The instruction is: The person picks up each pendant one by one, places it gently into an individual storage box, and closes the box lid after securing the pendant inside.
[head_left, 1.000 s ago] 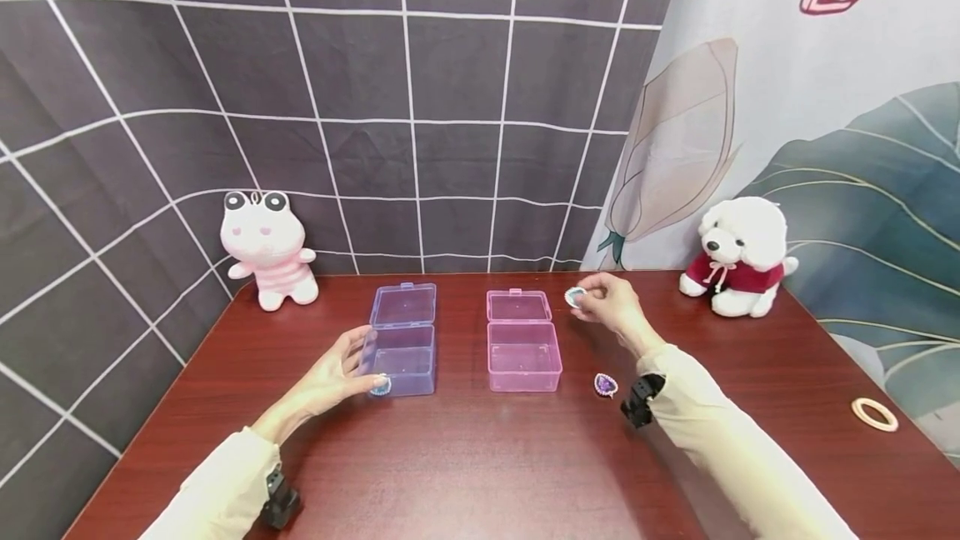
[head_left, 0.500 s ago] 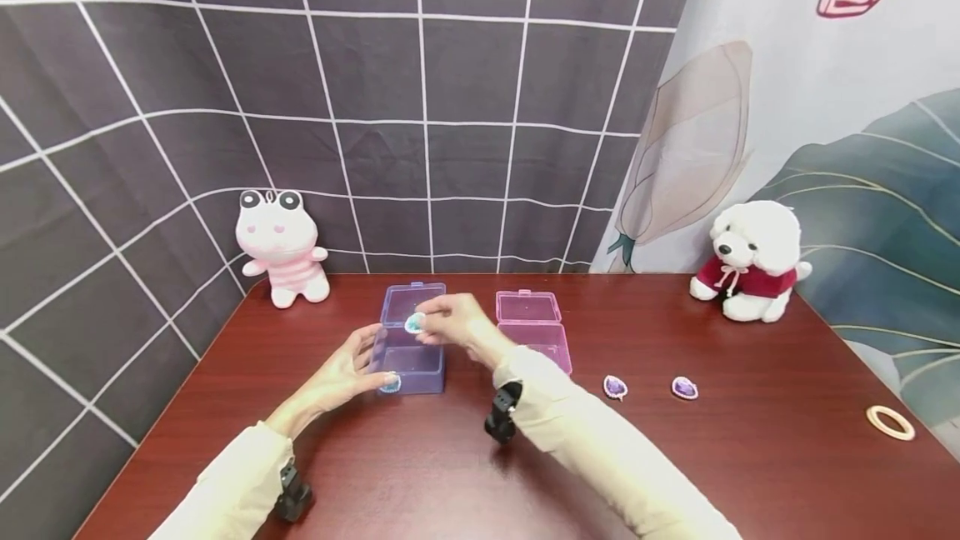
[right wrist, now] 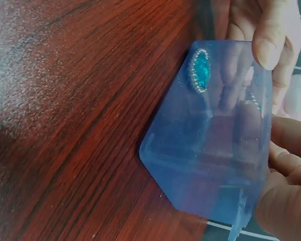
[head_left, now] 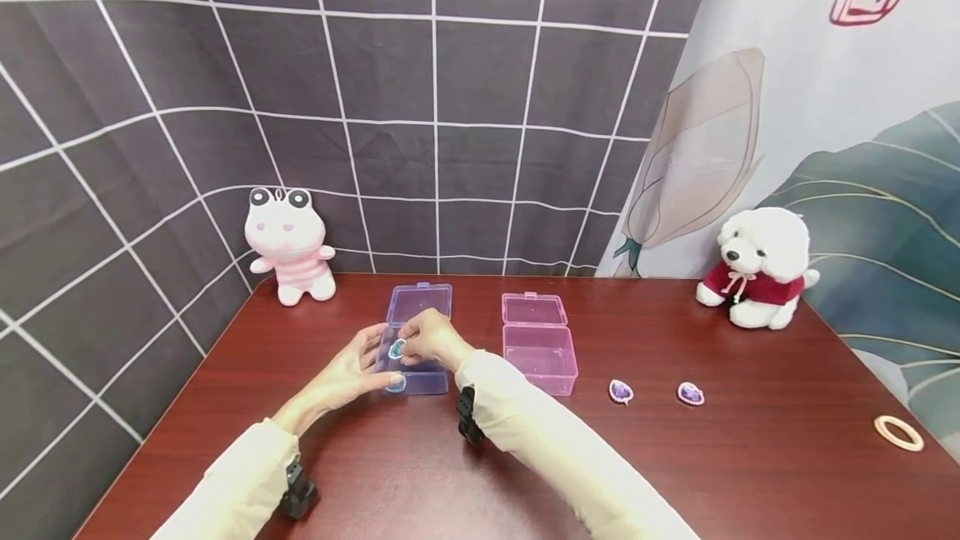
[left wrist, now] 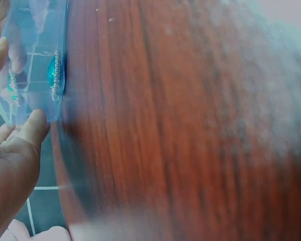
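An open translucent blue plastic box (head_left: 431,385) stands on the table, its lid (head_left: 420,303) folded back. My left hand (head_left: 347,372) holds the box's left side, with the thumb over the rim near the front corner. Inside the box, against its wall, lies a teal gem with a white beaded border (right wrist: 200,70). A second teal gem (head_left: 397,348) is pinched between the thumb and fingers of my right hand (head_left: 435,337), low at the box's opening. Through the blue wall this held gem shows only in part in the right wrist view.
An open pink box (head_left: 551,386) stands to the right. Two purple gems (head_left: 620,392) lie beyond it, and a pale ring (head_left: 879,426) is near the right edge. A pink-and-white plush (head_left: 288,244) and a white plush dog (head_left: 765,273) sit at the back corners.
My right hand has carried the teal gem from right of the pink box leftward to the blue box, then lowered it there. The left hand stays on the box. The head view has shifted slightly.
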Available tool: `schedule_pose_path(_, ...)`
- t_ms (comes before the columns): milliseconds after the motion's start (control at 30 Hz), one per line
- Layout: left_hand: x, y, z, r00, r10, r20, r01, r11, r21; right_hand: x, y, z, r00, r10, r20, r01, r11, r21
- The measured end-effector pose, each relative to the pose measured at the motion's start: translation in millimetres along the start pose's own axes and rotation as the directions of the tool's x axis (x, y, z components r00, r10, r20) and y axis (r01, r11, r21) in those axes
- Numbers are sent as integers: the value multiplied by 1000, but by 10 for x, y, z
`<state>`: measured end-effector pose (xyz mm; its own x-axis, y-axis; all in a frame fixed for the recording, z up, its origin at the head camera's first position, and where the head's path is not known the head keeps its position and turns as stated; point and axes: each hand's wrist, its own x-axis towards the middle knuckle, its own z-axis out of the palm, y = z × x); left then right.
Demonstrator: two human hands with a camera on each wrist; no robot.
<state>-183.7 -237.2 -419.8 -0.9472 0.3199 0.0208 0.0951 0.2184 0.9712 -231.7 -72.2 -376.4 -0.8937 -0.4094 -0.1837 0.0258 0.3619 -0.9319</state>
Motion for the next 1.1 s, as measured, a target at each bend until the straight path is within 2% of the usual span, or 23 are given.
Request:
schedule_pose_path(233, 13, -3, 11, 1000, -10, 3, 10, 1000, -5, 23, 9, 109, 997, -4, -80, -7, 990, -144)
schedule_pose_path(367, 18, 5, 20, 1000, -11, 7, 11, 1000, -9, 12, 8, 122, 995, -20, -103, -12, 953, -303)
schedule_pose_path(500, 27, 14, 31, 1000, -9, 14, 10, 1000, -20, 0, 10, 96, 995, -35, -91, 1, 934, -356)
schedule_pose_path(700, 31, 21, 25, 1000, -13, 18, 13, 1000, -21, -19, -5, 14, 997, -74, -25, 56, 901, -431)
schedule_pose_path(767, 25, 26, 21, 1000, -14, 18, 15, 1000, -17, -38, -20, -11, 997, -80, -1, 72, 901, -427)
schedule_pose_path(867, 15, 37, 15, 1000, -22, 19, 22, 1000, -8, -74, -33, -32, 996, -82, 29, 86, 924, -374)
schedule_pose_path(967, 6, 44, 14, 999, -39, 12, 39, 999, -1, -99, -39, -42, 997, -63, 35, 71, 948, -311)
schedule_pose_path(1100, -9, 30, 21, 999, -42, 8, 42, 999, -1, -118, -17, -46, 998, -50, 43, 60, 963, -263)
